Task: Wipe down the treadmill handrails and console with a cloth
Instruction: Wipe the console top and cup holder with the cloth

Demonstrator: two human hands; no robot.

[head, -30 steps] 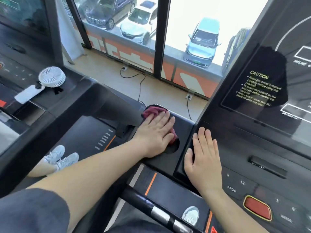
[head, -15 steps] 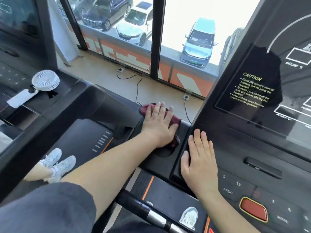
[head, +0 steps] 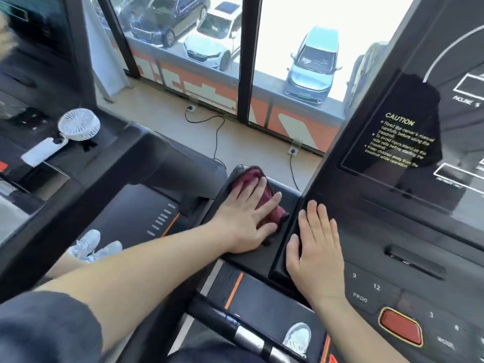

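**Wiping the side tray of the console with a flat hand**

The dark red cloth [head: 248, 180] lies on the black side tray [head: 246, 260] at the left of the console [head: 419, 258], between the tray's far corner and a round recess [head: 272, 241] that looks like a cup holder. The left hand [head: 243, 221] lies flat on the cloth with the fingers straight and spread. It presses the cloth down and does not grasp it. The right hand [head: 314, 255] is also released. It rests flat on the raised left edge of the console with the fingers together, and it holds nothing.

I judge that the step in hand is the wiping of this tray, an early part of the task.

To do it well:

- The palm should stay over the middle of the cloth, so that the cloth moves with the hand and does not bunch up.
- The strokes should overlap and reach the far corner and the wall next to the console.
- The recess needs the cloth pushed in with the fingertips, because a flat hand passes over it.
- The right hand is near the number keys and not far from the red button [head: 400, 327], so it should not slide onto them.

The handrail [head: 225, 323] below is not yet touched by the cloth.
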